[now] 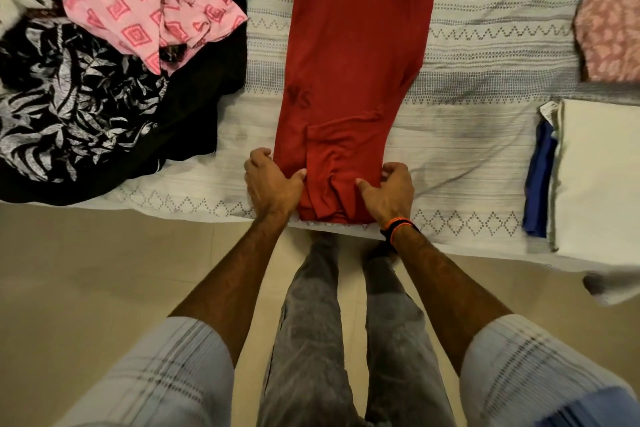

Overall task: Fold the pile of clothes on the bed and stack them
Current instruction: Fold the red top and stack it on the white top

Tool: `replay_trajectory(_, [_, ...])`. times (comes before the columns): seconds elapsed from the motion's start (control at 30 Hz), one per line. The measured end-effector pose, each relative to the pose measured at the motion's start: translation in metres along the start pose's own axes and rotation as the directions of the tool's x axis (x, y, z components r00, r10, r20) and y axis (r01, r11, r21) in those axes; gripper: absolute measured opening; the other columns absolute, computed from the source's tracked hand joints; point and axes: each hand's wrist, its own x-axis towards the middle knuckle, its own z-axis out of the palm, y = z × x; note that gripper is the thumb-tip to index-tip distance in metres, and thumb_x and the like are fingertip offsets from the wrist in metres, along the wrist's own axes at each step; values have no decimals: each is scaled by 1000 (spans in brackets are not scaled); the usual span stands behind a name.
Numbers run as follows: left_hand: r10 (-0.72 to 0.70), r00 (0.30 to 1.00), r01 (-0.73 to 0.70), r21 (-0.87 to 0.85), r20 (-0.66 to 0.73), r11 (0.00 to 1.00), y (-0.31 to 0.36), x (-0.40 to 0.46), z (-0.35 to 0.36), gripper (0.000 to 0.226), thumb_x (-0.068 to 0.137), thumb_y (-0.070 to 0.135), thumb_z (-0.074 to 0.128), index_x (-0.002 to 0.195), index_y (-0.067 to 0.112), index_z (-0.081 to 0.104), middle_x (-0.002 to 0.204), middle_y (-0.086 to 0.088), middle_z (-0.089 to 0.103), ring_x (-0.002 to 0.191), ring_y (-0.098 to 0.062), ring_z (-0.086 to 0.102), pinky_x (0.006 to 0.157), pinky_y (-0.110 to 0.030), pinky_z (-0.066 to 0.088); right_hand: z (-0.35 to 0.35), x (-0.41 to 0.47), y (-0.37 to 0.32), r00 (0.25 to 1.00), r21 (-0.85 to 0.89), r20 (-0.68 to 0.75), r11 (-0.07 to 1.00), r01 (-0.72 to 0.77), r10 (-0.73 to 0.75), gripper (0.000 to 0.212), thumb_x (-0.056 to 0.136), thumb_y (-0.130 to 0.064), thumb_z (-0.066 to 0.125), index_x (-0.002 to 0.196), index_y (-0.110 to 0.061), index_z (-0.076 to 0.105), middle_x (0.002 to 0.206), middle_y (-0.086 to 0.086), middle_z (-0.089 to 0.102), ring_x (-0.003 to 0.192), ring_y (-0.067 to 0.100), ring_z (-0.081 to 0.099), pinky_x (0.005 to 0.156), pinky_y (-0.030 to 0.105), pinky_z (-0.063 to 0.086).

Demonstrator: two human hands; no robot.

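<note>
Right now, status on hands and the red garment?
Left hand and right hand both grip the red garment's near end. Garment laid long across bed. Unfolded pile left, folded stack right; nothing obstructing.

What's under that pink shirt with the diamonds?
The pink diamond-print shirt lies on a black garment with pale leaf print and plain black cloth. Anything deeper in the pile is covered.

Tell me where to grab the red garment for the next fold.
Take the red garment at its near end, one corner per hand, from the bed's edge, as the left hand and right hand grip it now. It lies in a long narrow strip running away, so that end probably lifts over.
</note>
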Motion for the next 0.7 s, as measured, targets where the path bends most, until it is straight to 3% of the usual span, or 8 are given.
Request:
replay_trajectory(0.13, [-72, 980, 88, -81, 184, 993, 1, 18, -6, 77, 71, 35, 86, 131, 8, 47, 120, -7, 60, 110, -24, 60, 96, -37, 52, -4, 4, -3, 993, 103, 69, 989, -104, 97, 60, 76, -32, 83, 125, -9, 56, 108, 2, 63, 100, 19, 59, 97, 34, 50])
replay_trajectory(0.23, [-116, 957, 146, -97, 264, 984, 1, 26, -10, 61, 72, 37, 85, 121, 9, 62, 117, -8, 67, 107, -25, 64, 91, -34, 55, -3, 6, -4, 972, 129, 189, 978, -164, 138, 59, 75, -38, 83, 123, -11, 64, 115, 4, 67, 107, 23, 62, 100, 36, 49])
replay_trajectory(0.33, [-117, 936, 168, -131, 331, 977, 0, 27, -13, 39, 72, 37, 85, 96, 10, 71, 105, -8, 72, 94, -23, 68, 81, -33, 58, 0, 3, -1, 969, 181, 208, 969, -171, 132, 54, 74, -39, 82, 120, -16, 68, 118, 3, 70, 107, 25, 64, 100, 41, 51])
replay_trajectory(0.4, [-111, 927, 186, -182, 358, 966, -1, 24, -15, 36, 70, 38, 86, 83, 10, 68, 97, -5, 73, 90, -22, 69, 81, -35, 58, 0, 0, 1, 968, 246, 218, 952, -181, 127, 50, 74, -37, 80, 118, -16, 68, 113, 1, 71, 103, 22, 66, 97, 42, 53])
replay_trajectory(0.53, [-99, 911, 263, -376, 401, 889, -1, 13, -23, 39, 70, 32, 87, 89, 6, 66, 100, -9, 74, 94, -25, 70, 84, -42, 59, -10, -8, 4, 967, 398, 233, 897, -192, 104, 51, 77, -26, 80, 123, -10, 66, 111, 1, 73, 100, 19, 69, 96, 40, 54])
replay_trajectory(0.7, [-138, 881, 394, -540, 453, 744, 0, -15, -33, 30, 80, 14, 80, 102, 1, 64, 110, -13, 69, 98, -28, 69, 74, -38, 61, -29, -25, 5, 978, 477, 185, 862, -173, 94, 44, 79, -16, 79, 120, -5, 67, 107, 5, 73, 96, 22, 70, 93, 42, 56])
